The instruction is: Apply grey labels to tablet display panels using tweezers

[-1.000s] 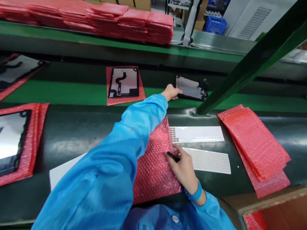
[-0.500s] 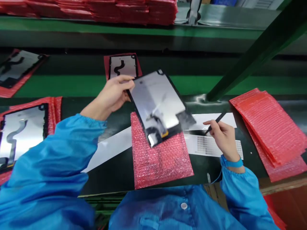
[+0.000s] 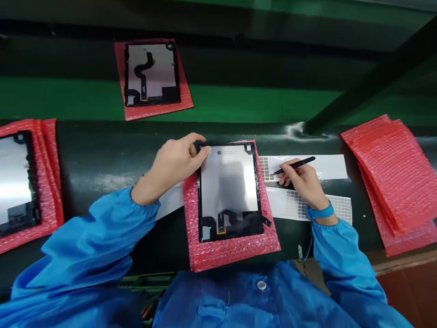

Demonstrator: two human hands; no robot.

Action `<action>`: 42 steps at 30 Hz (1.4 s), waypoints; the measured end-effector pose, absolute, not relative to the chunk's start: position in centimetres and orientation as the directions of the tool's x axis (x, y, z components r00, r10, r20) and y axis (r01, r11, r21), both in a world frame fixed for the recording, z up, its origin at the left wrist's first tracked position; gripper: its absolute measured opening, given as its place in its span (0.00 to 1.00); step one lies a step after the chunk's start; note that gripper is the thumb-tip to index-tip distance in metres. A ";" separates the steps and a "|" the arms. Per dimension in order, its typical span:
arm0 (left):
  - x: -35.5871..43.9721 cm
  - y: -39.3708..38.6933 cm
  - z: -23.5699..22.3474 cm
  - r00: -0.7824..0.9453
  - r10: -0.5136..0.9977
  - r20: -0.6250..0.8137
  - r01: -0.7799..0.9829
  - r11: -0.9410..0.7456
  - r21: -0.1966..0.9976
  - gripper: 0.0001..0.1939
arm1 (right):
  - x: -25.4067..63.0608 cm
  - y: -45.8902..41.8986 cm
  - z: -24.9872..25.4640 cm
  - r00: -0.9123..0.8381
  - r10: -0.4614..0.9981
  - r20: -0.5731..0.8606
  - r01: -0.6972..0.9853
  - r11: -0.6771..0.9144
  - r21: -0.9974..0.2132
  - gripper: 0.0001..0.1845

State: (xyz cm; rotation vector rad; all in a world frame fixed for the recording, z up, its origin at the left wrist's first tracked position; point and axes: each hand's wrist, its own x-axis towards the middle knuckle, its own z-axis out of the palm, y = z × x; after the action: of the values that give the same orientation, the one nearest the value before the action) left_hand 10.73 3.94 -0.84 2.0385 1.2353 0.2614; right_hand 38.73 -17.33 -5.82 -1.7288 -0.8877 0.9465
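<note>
- Dark green workbench (image 3: 99,155) spans the frame.
- Display panel (image 3: 228,182) lies at frame centre on a red bubble-wrap pouch (image 3: 235,255).
- Left hand (image 3: 172,164), left of centre: thumb and fingers pinch the panel's upper-left corner.
- Right hand (image 3: 303,182), right of centre: fingers grasp a black pointed tool (image 3: 297,164), tip over the upper label sheet (image 3: 329,166).
- Stacked red pouches (image 3: 399,177) at right.

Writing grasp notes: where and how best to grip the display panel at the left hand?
Probably by the upper-left corner of the display panel, from the left, where the left hand is. Its narrow edge suits pinching; a black tab juts out lower right over the red bubble-wrap pouch, so avoid there.
</note>
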 end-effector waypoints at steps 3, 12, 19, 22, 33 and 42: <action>11.1 2.1 0.7 0.505 0.861 -0.057 0.815 -0.455 0.359 0.21 | 38.8 -17.2 -5.7 0.436 0.876 -0.206 0.148 -0.296 -0.944 0.27; 13.0 -5.9 0.9 0.876 0.461 0.141 0.393 -0.853 0.344 0.17 | 38.4 -16.9 -5.0 0.489 0.846 -0.212 0.111 -0.302 -0.947 0.28; 14.4 -8.1 -1.2 0.936 0.336 0.106 0.285 -0.900 0.330 0.33 | 37.1 -16.2 -4.2 0.499 0.836 -0.228 -0.044 -0.238 -0.970 0.23; 14.4 -8.1 -1.5 0.941 0.318 0.115 0.273 -0.915 0.298 0.35 | 35.9 -15.4 -4.2 0.469 0.840 -0.271 -0.101 -0.254 -0.962 0.23; 14.0 -8.4 -1.9 0.943 0.310 0.123 0.256 -0.909 0.330 0.34 | 34.0 -14.6 -4.5 0.439 0.840 -0.318 -0.140 -0.286 -0.948 0.24; 14.1 -8.2 -1.6 0.943 0.315 0.110 0.259 -0.898 0.356 0.34 | 34.0 -14.6 -4.6 0.433 0.841 -0.324 -0.139 -0.292 -0.946 0.24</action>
State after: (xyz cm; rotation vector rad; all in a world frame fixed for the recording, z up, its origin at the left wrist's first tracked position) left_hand 14.15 -8.22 -1.62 2.7564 0.4199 0.2352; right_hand 34.02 -14.61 -4.56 -1.5713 -0.6360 1.0993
